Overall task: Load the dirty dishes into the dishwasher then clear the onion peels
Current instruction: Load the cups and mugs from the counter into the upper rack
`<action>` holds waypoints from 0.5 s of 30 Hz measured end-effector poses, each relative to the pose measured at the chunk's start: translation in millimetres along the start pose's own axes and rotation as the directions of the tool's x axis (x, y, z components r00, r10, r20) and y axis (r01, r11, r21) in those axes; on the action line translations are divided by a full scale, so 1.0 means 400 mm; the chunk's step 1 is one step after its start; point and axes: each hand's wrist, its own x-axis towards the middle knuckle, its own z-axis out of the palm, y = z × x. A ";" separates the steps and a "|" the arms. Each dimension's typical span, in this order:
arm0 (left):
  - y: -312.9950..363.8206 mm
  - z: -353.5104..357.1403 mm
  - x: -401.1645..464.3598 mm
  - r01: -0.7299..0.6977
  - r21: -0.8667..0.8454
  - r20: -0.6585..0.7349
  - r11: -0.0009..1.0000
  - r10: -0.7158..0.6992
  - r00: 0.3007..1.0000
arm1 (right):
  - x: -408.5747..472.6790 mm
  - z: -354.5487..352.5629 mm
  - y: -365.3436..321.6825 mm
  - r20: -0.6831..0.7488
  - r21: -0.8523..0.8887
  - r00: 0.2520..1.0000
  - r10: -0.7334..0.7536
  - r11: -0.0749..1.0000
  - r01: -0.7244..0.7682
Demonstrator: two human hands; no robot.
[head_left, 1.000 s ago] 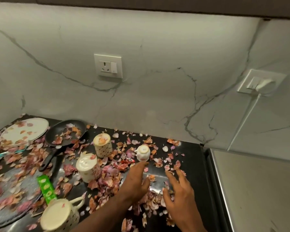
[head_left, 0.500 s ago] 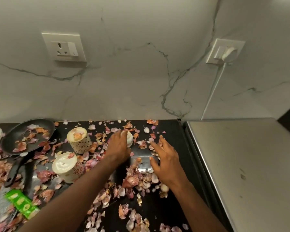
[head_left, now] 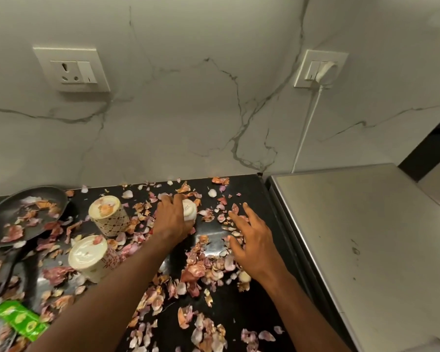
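My left hand (head_left: 172,219) grips a small white cup (head_left: 189,210) standing upside down near the back of the black counter (head_left: 239,308). My right hand (head_left: 252,240) hovers open just right of it, fingers spread over scattered onion peels (head_left: 203,270). Two larger patterned mugs (head_left: 108,215) (head_left: 92,257) stand upside down to the left. A black frying pan (head_left: 18,217) with peels in it lies at the far left.
A green packet (head_left: 19,320) lies at the lower left. A steel-topped appliance (head_left: 366,250) adjoins the counter on the right. The marble wall behind carries a socket (head_left: 71,69) and a second socket with a white plug and cord (head_left: 320,69).
My left hand reached forward and closed round the small white cup. My right hand moved forward beside it. The camera view swung right and downward.
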 end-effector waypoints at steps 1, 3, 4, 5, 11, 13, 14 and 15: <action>0.012 -0.002 -0.016 -0.006 -0.087 -0.032 0.996 0.003 0.999 | -0.002 -0.003 0.002 -0.002 0.012 1.000 0.008 1.000 -0.008; 0.056 -0.021 -0.060 0.039 -0.331 -0.027 0.943 -0.051 0.998 | -0.005 -0.005 0.005 0.003 0.037 0.999 0.034 0.999 -0.034; 0.079 -0.031 -0.084 0.062 -0.460 -0.005 0.886 -0.073 0.997 | -0.004 -0.005 0.005 0.008 0.047 0.999 0.047 0.998 -0.047; 0.097 -0.036 -0.111 0.090 -0.564 0.026 0.821 -0.091 0.995 | -0.005 -0.004 0.004 0.013 0.059 0.998 0.058 0.997 -0.059; 0.186 -0.036 -0.247 0.243 -0.849 0.218 0.468 -0.108 0.970 | -0.015 0.005 -0.011 -0.018 0.244 0.996 0.092 0.966 -0.085; 0.211 -0.038 -0.265 0.305 -0.883 0.282 0.356 -0.116 0.952 | -0.024 0.000 -0.014 -0.007 0.308 0.993 0.118 0.945 -0.110; 0.219 -0.038 -0.273 0.328 -0.885 0.311 0.332 -0.103 0.945 | -0.029 -0.004 -0.015 0.009 0.340 0.991 0.131 0.932 -0.126; 0.224 -0.036 -0.279 0.344 -0.876 0.339 0.339 -0.077 0.938 | -0.035 -0.009 -0.016 0.019 0.370 0.990 0.142 0.919 -0.139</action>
